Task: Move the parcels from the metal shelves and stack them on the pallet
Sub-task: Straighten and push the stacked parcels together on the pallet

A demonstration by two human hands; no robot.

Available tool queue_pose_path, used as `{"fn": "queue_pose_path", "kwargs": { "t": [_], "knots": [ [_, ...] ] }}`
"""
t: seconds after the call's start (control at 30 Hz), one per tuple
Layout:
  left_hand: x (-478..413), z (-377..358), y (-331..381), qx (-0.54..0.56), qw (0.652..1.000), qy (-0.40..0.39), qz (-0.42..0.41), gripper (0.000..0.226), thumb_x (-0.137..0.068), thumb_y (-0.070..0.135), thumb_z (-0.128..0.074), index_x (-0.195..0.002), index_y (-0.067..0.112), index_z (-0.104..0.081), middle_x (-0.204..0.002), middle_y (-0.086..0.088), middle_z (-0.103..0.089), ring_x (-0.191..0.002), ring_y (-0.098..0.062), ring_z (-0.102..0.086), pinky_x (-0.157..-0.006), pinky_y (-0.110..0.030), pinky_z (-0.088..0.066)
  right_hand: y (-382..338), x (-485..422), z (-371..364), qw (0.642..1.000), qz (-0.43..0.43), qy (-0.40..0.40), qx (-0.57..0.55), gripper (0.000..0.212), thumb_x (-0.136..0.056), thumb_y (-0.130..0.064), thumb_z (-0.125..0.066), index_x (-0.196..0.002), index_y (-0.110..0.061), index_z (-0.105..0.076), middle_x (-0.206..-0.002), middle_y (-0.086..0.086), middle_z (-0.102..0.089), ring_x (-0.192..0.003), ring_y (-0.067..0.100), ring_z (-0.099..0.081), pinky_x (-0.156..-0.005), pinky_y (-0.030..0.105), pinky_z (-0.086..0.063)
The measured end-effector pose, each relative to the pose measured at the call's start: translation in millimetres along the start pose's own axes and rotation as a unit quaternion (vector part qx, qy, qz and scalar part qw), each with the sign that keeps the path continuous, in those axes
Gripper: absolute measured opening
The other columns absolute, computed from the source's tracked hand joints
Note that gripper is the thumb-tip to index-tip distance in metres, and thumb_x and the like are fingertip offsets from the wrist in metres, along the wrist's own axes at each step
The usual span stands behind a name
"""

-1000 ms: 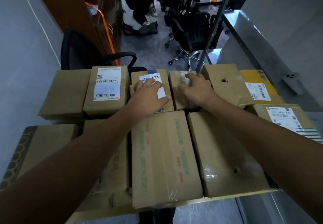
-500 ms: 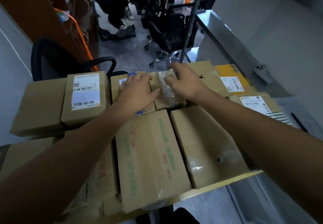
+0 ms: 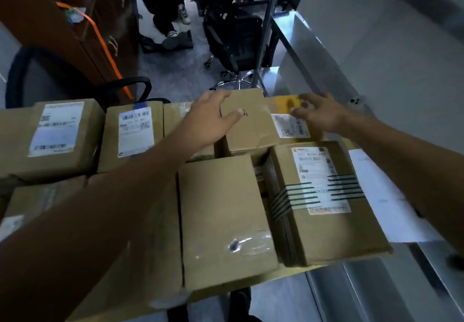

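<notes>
Both hands are off the small taped parcel (image 3: 175,117) now and have shifted right. L hand (image 3: 208,121) is spread wide over the plain brown parcel (image 3: 251,133). R hand (image 3: 321,116) has fingers loosely curled above the yellow parcel (image 3: 282,100), gripping nothing. Parcels are packed tight, back row of the stack. Prob squaring up or picking one — no lift yet.

Both bare forearms reach forward from the lower corners of the view and converge slightly. The left hand (image 3: 208,118) is palm down, fingers straight and close together, thumb splayed out to the right. The right hand (image 3: 320,116) is palm down too, fingers spread and loosely bent, blurred at the tips. The hands are level with each other and apart.
</notes>
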State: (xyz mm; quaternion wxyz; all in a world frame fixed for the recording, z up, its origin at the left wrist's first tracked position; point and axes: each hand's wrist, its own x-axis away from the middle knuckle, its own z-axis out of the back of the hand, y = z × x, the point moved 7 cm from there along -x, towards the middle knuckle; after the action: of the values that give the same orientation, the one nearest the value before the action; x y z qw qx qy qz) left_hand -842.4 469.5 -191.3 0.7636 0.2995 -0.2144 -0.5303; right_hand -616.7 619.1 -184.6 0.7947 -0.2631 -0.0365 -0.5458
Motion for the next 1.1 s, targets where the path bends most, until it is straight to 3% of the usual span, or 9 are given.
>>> {"fn": "queue_pose_path", "kwargs": {
  "t": [0.2,0.3,0.4,0.6,0.83,0.97,1.1],
  "knots": [
    [-4.6,-22.0,12.6,-0.013,1.000,0.015,0.022,0.069,-0.098,0.053,-0.062,-0.156,0.021,-0.043,-0.161,-0.004,-0.035,-0.145,-0.022,-0.041,-0.115,-0.033,-0.032,12.7,-19.4,-22.4,0.998,0.046,-0.047,-0.010,0.077,-0.092,-0.075,-0.052,-0.160,-0.044,-0.032,-0.171,0.002,-0.018,-0.155,0.035,-0.026,-0.121,0.052,-0.025],
    [-4.3,-32.2,14.5,-0.027,0.999,0.007,0.038,0.073,-0.096,0.055,-0.065,-0.156,0.019,-0.042,-0.167,-0.008,-0.028,-0.152,-0.024,-0.032,-0.121,-0.038,-0.028,13.5,-23.6,-25.5,0.996,0.066,-0.053,-0.005,0.077,-0.090,-0.077,-0.054,-0.158,-0.045,-0.034,-0.171,0.001,-0.020,-0.154,0.035,-0.029,-0.120,0.048,-0.028],
    [-0.8,-39.9,18.3,-0.036,0.998,-0.004,0.058,0.077,-0.094,0.048,-0.071,-0.158,0.018,-0.040,-0.172,-0.011,-0.017,-0.158,-0.024,-0.019,-0.119,-0.031,-0.020,12.3,-24.5,-25.7,0.994,0.085,-0.063,-0.004,0.077,-0.090,-0.075,-0.058,-0.157,-0.045,-0.034,-0.171,0.000,-0.018,-0.152,0.035,-0.032,-0.119,0.047,-0.029],
    [1.4,-40.5,22.6,-0.058,0.996,0.015,0.065,0.082,-0.088,0.036,-0.081,-0.157,0.016,-0.043,-0.173,-0.007,-0.016,-0.158,-0.024,-0.021,-0.122,-0.032,-0.022,7.9,-24.1,-24.0,0.991,0.108,-0.071,0.019,0.079,-0.086,-0.071,-0.067,-0.155,-0.045,-0.039,-0.166,0.003,-0.018,-0.151,0.039,-0.030,-0.121,0.050,-0.029],
    [0.9,-37.0,23.5,-0.066,0.994,0.019,0.086,0.068,-0.089,0.027,-0.081,-0.150,0.016,-0.053,-0.174,-0.008,-0.014,-0.158,-0.026,-0.021,-0.121,-0.035,-0.024,13.2,-31.9,-35.4,0.989,0.092,-0.092,0.065,0.086,-0.077,-0.081,-0.067,-0.153,-0.056,-0.035,-0.169,0.000,-0.006,-0.152,0.044,-0.025,-0.123,0.058,-0.025],
    [5.2,-38.3,28.3,-0.073,0.993,0.027,0.085,0.063,-0.091,0.029,-0.078,-0.148,0.018,-0.054,-0.171,-0.009,-0.023,-0.156,-0.026,-0.025,-0.122,-0.035,-0.024,8.9,-29.7,-35.2,0.991,0.084,-0.079,0.068,0.084,-0.082,-0.079,-0.063,-0.155,-0.052,-0.033,-0.171,0.003,-0.003,-0.152,0.047,-0.023,-0.123,0.056,-0.026],
    [19.7,-31.8,35.8,-0.070,0.994,0.059,0.059,0.060,-0.094,0.033,-0.075,-0.147,0.016,-0.054,-0.168,-0.010,-0.031,-0.154,-0.026,-0.028,-0.121,-0.033,-0.023,13.2,-26.0,-15.4,0.996,0.088,0.007,-0.022,0.078,-0.090,-0.074,-0.055,-0.156,-0.034,-0.041,-0.162,0.011,-0.025,-0.143,0.046,-0.040,-0.118,0.054,-0.036]
  ]
}}
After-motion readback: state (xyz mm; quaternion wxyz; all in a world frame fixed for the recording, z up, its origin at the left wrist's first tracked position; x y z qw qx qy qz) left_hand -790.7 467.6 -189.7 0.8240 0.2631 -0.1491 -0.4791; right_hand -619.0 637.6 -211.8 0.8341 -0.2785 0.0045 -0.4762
